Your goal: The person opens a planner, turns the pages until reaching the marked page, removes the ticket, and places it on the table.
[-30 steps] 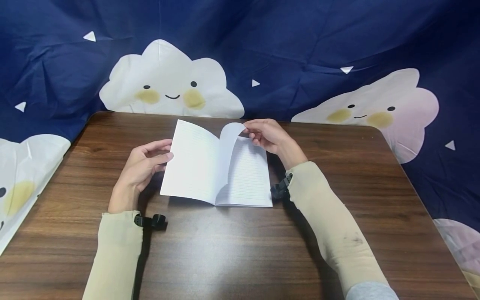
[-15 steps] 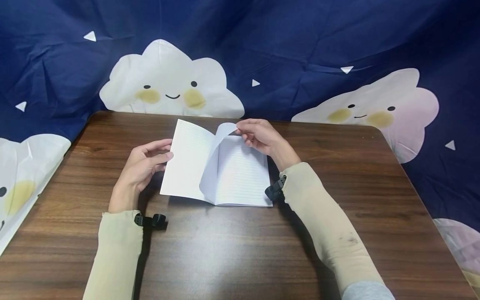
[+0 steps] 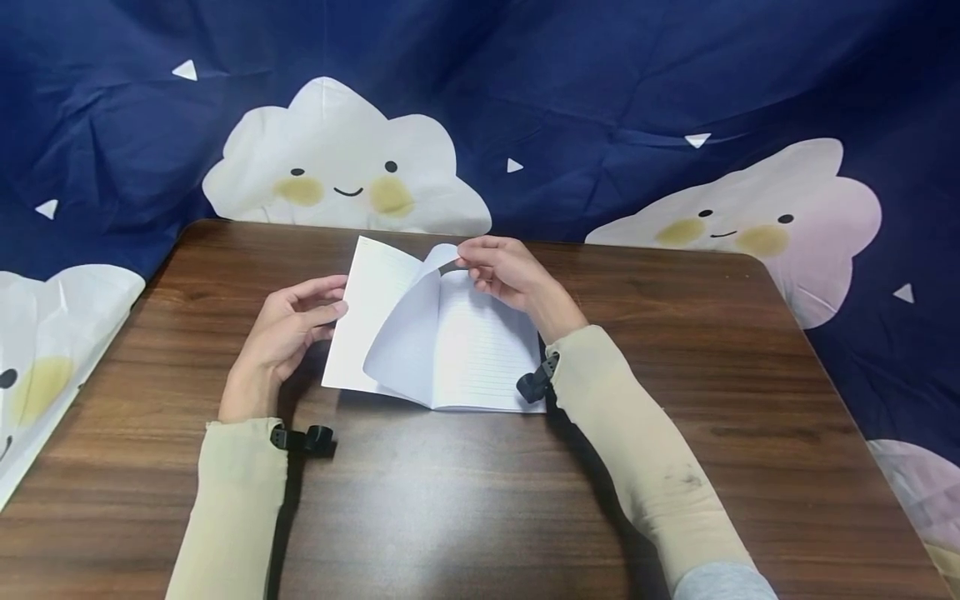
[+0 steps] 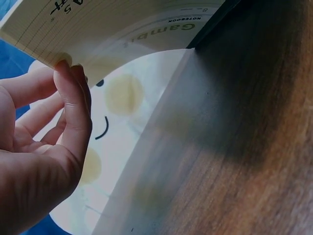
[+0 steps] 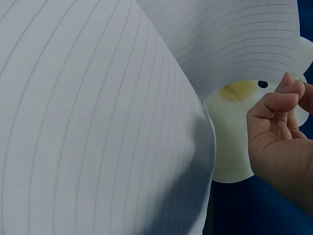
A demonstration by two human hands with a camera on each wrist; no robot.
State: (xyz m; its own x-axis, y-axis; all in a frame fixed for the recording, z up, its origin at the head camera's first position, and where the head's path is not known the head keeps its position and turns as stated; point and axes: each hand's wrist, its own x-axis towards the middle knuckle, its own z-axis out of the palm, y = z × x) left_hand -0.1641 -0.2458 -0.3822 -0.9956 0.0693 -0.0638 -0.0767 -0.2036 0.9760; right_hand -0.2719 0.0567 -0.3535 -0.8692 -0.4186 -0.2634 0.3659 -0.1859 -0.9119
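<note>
An open notebook (image 3: 487, 358) with lined white pages stands in the middle of the table, its left half raised at a slant. My left hand (image 3: 292, 329) pinches the outer edge of that left half between thumb and fingers; in the left wrist view printed lettering shows on the cover side (image 4: 161, 34). With thumb and fingertips my right hand (image 3: 502, 271) pinches the top corner of a single page (image 3: 405, 333), which curls over toward the left half. In the right wrist view the same page (image 5: 234, 39) bends up beside the right hand (image 5: 279, 127).
The notebook rests on a brown wood-grain table (image 3: 420, 517). Behind the table hangs a dark blue cloth (image 3: 570, 92) with smiling clouds (image 3: 337, 158). Black wrist cameras (image 3: 318, 440) sit at both cuffs.
My right hand has moved left with the page corner, and the page has swung from near the spine over the left half. My left hand holds the same place.
</note>
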